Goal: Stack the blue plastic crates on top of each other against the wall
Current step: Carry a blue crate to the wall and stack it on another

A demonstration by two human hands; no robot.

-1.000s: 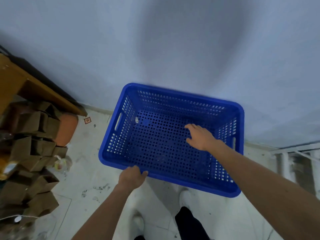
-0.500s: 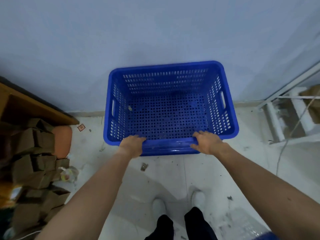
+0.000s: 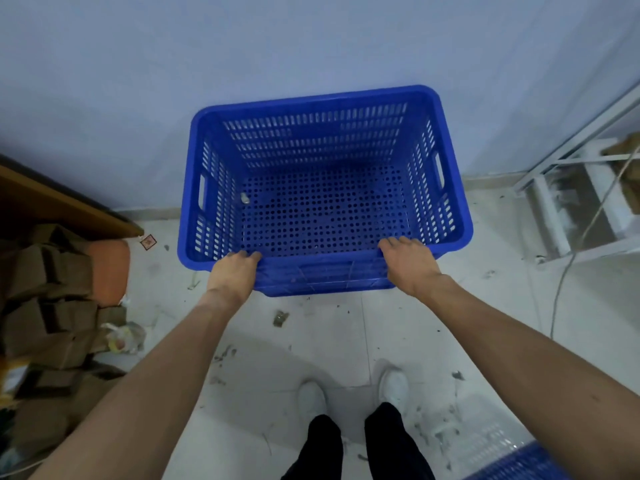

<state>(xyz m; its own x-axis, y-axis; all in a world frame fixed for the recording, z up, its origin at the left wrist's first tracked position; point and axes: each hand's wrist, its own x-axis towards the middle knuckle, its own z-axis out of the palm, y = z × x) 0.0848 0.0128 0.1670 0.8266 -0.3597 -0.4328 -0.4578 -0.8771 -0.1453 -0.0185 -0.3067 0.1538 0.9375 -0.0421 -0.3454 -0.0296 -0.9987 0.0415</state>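
Observation:
A blue perforated plastic crate (image 3: 323,133) stands upright with its far side at the pale wall (image 3: 242,46). My left hand (image 3: 233,275) grips the near rim toward its left end, fingers hooked over the edge. My right hand (image 3: 408,263) grips the same rim toward its right end. A small pale scrap lies inside the crate on its floor. The corner of a second blue crate (image 3: 519,462) shows at the bottom right edge.
Brown cardboard boxes (image 3: 48,299) are piled at the left, under a wooden table edge (image 3: 69,206). A white metal rack (image 3: 581,202) and a hanging cable (image 3: 561,289) stand to the right. My white shoes (image 3: 311,400) stand on the dirty tiled floor.
The crate swung from tilted in the air to square against the wall. My right hand moved from inside the crate to the near rim; both hands now hold that rim.

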